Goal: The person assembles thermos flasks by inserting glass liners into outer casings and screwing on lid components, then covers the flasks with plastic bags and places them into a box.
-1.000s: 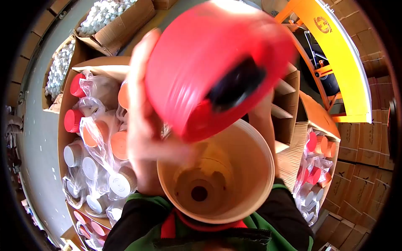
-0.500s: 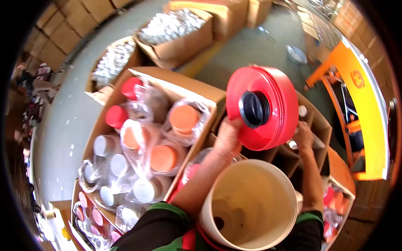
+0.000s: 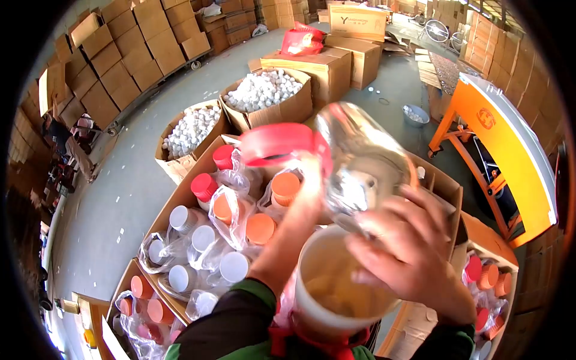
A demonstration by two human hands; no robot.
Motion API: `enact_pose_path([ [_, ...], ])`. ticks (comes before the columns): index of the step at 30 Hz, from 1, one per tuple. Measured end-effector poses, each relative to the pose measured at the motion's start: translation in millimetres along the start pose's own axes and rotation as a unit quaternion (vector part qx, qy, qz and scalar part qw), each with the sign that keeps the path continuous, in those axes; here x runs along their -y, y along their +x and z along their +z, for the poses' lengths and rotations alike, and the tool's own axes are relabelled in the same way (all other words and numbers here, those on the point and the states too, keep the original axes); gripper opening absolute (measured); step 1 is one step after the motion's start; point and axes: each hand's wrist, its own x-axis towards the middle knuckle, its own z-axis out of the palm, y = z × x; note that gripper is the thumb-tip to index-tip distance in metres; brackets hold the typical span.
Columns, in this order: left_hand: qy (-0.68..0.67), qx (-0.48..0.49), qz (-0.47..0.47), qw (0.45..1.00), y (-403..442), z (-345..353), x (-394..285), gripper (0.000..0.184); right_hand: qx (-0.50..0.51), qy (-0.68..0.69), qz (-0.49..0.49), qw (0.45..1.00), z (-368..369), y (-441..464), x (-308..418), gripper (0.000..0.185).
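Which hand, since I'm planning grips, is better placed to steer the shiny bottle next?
Probably the right hand: its fingers are at the near end of the shiny bottle, though blur hides contact. The left hand seems to hold the red plastic piece.

1. Bright light fell over the hands [image 3: 405, 243], both softened by blur.
2. White glare streaked the shiny container [image 3: 360, 159] between them; the red piece [image 3: 279, 143] beside it was smeared.
3. Beyond and left of the hands, stacked cartons [image 3: 144, 37] leaned under wide-angle distortion.
4. Black shadowing ringed the view's sides.
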Motion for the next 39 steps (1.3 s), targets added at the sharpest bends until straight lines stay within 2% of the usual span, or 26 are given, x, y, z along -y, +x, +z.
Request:
enact_pose_path([
  [1,0.01,0.036,0.029,0.999,0,17,-26,0.056,0.067,0.122,-0.01,0.99,1,3,5,0.043],
  [2,0.022,0.08,0.051,0.995,0,37,-55,0.055,0.05,0.174,-0.036,0.983,6,3,6,0.052],
  [4,0.034,0.183,0.09,0.978,-5,77,-109,0.053,-0.005,0.211,0.044,0.976,9,-3,-2,0.053],
  [5,0.039,0.231,0.099,0.967,-12,91,-125,0.052,-0.102,0.411,0.11,0.899,30,-8,-1,0.064],
  [6,0.054,0.267,0.101,0.957,-22,101,-134,0.051,-0.204,0.58,0.172,0.77,50,-12,3,0.078],
  [7,0.069,0.287,0.097,0.951,-34,106,-137,0.05,-0.224,0.616,0.213,0.724,50,-14,7,0.092],
  [10,0.171,0.176,0.006,0.969,-100,93,-99,0.05,-0.216,0.658,0.277,0.666,38,-30,19,0.116],
  [11,0.212,0.214,-0.005,0.954,-112,78,-93,0.055,-0.218,0.661,0.282,0.66,37,-33,22,0.119],
  [12,0.253,0.252,-0.013,0.934,-124,64,-87,0.059,-0.086,0.518,0.252,0.813,42,-53,10,0.109],
  [15,0.318,0.353,0.002,0.88,-156,35,-74,0.067,0.159,0.539,0.256,0.786,32,-44,8,0.091],
  [16,0.135,0.323,-0.033,0.936,-154,30,-61,0.064,0.215,0.524,0.253,0.784,28,-40,9,0.086],
  [17,0.12,0.301,-0.046,0.945,-157,28,-57,0.067,0.253,0.505,0.246,0.787,24,-35,7,0.081],
  [19,0.102,0.284,-0.057,0.952,-158,33,-56,0.07,0.249,0.424,0.182,0.852,25,-32,7,0.074],
  [21,0.091,0.186,-0.076,0.975,-156,34,-60,0.059,0.288,0.365,0.189,0.865,18,-20,9,0.069],
  [22,0.157,0.196,-0.059,0.966,-155,38,-66,0.056,0.299,0.346,0.189,0.869,15,-14,10,0.068],
  [24,0.068,0.176,-0.085,0.978,-135,24,-85,0.052,0.386,0.244,0.182,0.871,12,2,16,0.061],
  [25,0.166,-0.038,0.049,0.984,-128,32,-78,0.046,0.405,0.266,0.191,0.854,9,11,16,0.059],
  [26,0.242,-0.06,0.11,0.962,-117,26,-87,0.036,0.401,0.258,0.186,0.859,9,10,16,0.059],
  [28,0.292,0.008,0.264,0.919,-116,45,-91,0.031,0.255,0.315,0.241,0.882,23,-2,12,0.061],
  [29,0.312,0.028,0.276,0.909,-114,50,-94,0.036,0.057,0.23,0.182,0.954,35,-12,5,0.063],
  [30,0.319,0.035,0.27,0.908,-120,59,-94,0.037,0.004,0.112,0.148,0.983,31,-6,0,0.07],
  [32,0.356,0.029,0.242,0.902,-132,79,-97,0.042,-0.01,0.024,0.146,0.989,39,-1,0,0.074],
  [34,0.446,0.05,0.284,0.847,-146,102,-94,0.047,0.0,0.008,0.113,0.994,46,6,-2,0.067],
  [35,0.431,0.046,0.262,0.862,-153,113,-94,0.049,-0.052,-0.044,0.076,0.995,50,8,-8,0.061],
  [38,0.489,0.033,0.326,0.808,-179,135,-93,0.054,-0.03,-0.075,0.111,0.991,32,16,8,0.055],
  [39,0.513,0.035,0.375,0.771,-180,133,-90,0.056,-0.034,-0.024,0.133,0.99,27,17,11,0.054],
])
